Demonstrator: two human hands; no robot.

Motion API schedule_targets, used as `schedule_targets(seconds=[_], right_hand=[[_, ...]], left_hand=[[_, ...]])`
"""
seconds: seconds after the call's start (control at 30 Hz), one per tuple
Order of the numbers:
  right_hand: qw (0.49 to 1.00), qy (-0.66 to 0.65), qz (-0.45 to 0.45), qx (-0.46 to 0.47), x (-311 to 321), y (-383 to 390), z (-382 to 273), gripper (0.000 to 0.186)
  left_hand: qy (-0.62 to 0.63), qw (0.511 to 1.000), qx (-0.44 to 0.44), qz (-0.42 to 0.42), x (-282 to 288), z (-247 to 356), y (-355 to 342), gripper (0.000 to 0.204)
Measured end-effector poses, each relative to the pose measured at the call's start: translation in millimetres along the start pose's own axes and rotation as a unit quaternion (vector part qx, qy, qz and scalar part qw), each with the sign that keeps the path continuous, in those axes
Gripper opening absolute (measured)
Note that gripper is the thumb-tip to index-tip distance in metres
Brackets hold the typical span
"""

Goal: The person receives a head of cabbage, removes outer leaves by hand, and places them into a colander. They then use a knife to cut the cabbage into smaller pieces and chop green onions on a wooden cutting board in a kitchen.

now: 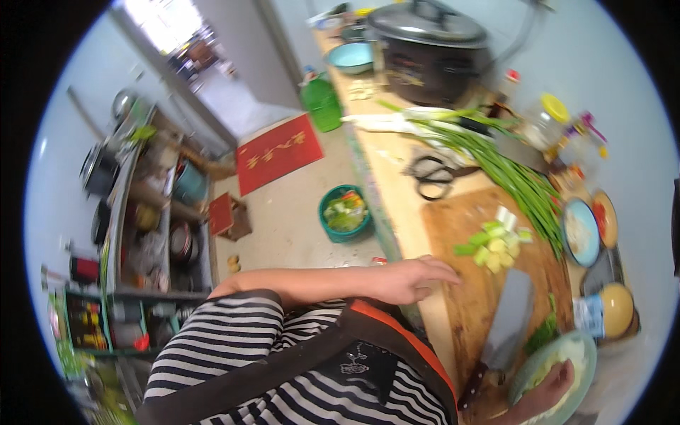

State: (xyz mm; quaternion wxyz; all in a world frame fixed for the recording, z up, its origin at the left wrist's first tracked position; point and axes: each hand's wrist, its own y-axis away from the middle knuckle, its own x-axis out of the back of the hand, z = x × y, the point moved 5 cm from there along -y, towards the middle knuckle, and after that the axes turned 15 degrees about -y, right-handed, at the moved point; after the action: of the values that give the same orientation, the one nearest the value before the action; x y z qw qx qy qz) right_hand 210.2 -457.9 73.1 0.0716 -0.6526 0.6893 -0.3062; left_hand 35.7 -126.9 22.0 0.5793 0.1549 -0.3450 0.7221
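Observation:
My left hand [411,280] rests flat on the near edge of a wooden cutting board [460,234], fingers loosely apart and holding nothing. A cleaver [506,322] lies on the board with its dark handle toward me. Chopped pale green vegetable pieces [494,244] sit in a pile on the board beyond the blade. My right hand [549,389] at the lower right grips the rim of a pale green plate [584,354] that holds greens. Long green onions [496,159] stretch across the counter behind the board.
A black pot with a lid [428,53] stands at the back of the wooden counter, with scissors [432,177], a teal bowl [350,57], jars and small dishes [581,230] nearby. On the floor are a green basket of scraps [345,212], a red mat [278,152] and a shelf of cookware [142,219].

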Motion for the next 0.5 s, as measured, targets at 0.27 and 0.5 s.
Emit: schedule_targets(seconds=[0.27,0.5], right_hand=[[0.956,0.02,-0.293,-0.031,-140,57,-83,0.02],[0.828,-0.164,-0.501,0.192,-372,241,-231,0.013]], left_hand=[[0.215,0.814,0.521,0.14,64,-97,262,0.025],[-0.037,0.839,0.463,0.284,192,-128,397,0.022]])
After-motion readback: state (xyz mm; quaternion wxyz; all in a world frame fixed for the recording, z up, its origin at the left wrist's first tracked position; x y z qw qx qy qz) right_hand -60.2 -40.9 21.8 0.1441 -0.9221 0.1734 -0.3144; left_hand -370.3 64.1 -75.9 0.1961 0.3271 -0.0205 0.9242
